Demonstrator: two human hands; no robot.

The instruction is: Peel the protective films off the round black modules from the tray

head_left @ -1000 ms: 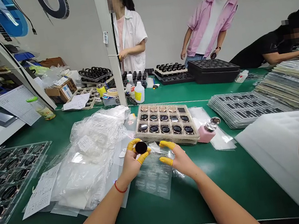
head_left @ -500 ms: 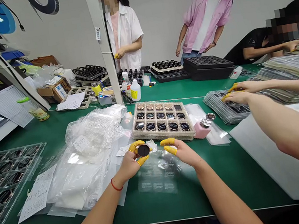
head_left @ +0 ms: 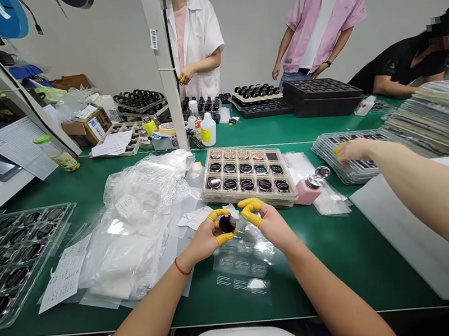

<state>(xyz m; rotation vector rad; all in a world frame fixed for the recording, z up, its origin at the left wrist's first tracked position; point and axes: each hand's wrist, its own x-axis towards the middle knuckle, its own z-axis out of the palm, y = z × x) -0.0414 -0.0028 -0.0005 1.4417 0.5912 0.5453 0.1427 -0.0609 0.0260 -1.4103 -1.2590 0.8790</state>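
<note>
My left hand (head_left: 205, 239), yellow finger cots on its fingertips, grips a round watch head (head_left: 227, 223) by its edge. The dark glossy face is turned towards me. Right beside it is my right hand (head_left: 274, 227), also in yellow finger cots, with thumb and forefinger curled together in a pinch. What they hold, if anything, is too small to make out. Beneath both hands a clear printed film sheet (head_left: 241, 270) lies on the green table. Just beyond stands a beige compartment tray (head_left: 250, 199) filled with round watch heads, one compartment at its back right holding none.
Left are crumpled plastic bags (head_left: 131, 222), a paper form (head_left: 65, 275) and a clear tray of watch heads (head_left: 9, 264). A pink pump bottle (head_left: 308, 190) stands right of the beige tray. A co-worker's arm (head_left: 432, 186) reaches in over stacked clear trays (head_left: 352, 165).
My right thumb and forefinger have closed together and come nearer the watch head, whose face now shines more. One of the co-worker's hands has moved right, away from the clear trays.
</note>
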